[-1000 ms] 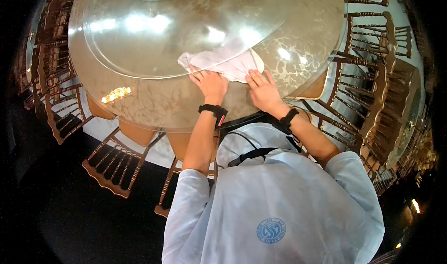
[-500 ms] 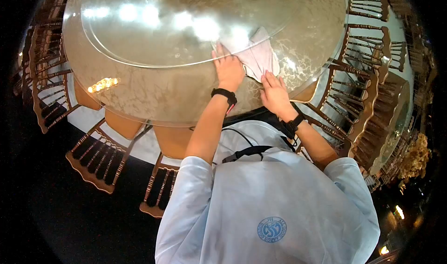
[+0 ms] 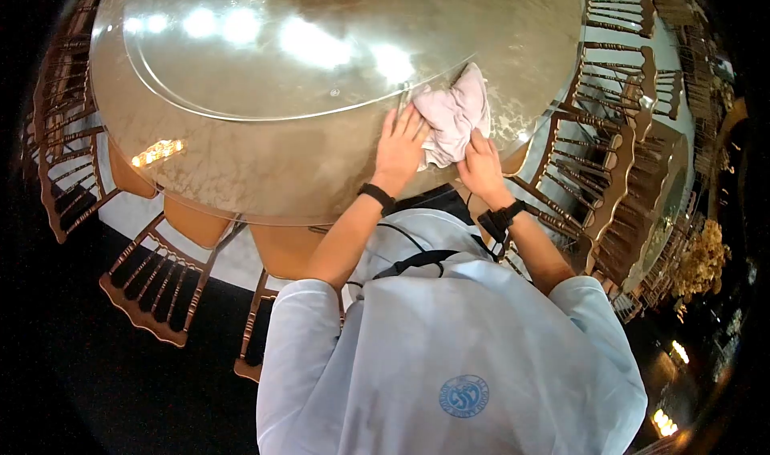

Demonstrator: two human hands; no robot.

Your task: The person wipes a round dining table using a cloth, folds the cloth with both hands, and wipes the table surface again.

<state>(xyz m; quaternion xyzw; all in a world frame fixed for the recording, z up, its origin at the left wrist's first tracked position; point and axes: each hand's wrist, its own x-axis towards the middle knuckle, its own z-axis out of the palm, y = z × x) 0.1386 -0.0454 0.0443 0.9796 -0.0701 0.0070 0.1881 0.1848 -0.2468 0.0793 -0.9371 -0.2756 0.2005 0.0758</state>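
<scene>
A pale pink cloth lies bunched in loose folds near the front right edge of a round, marbled table. My left hand rests on the tabletop at the cloth's left side, fingers stretched out and touching its edge. On the opposite side my right hand has its fingers curled against the cloth's lower right corner, gripping it. The far end of the cloth reaches the rim of a clear glass turntable on the table.
Wooden spindle-back chairs stand around the table, one at the lower left and others along the right. Bright lamp reflections shine on the glass. A dried flower bunch is at the far right.
The cloth has gone from fairly flat to bunched up. My right hand has drawn slightly nearer my body, and its fingers have curled. The view has shifted a little.
</scene>
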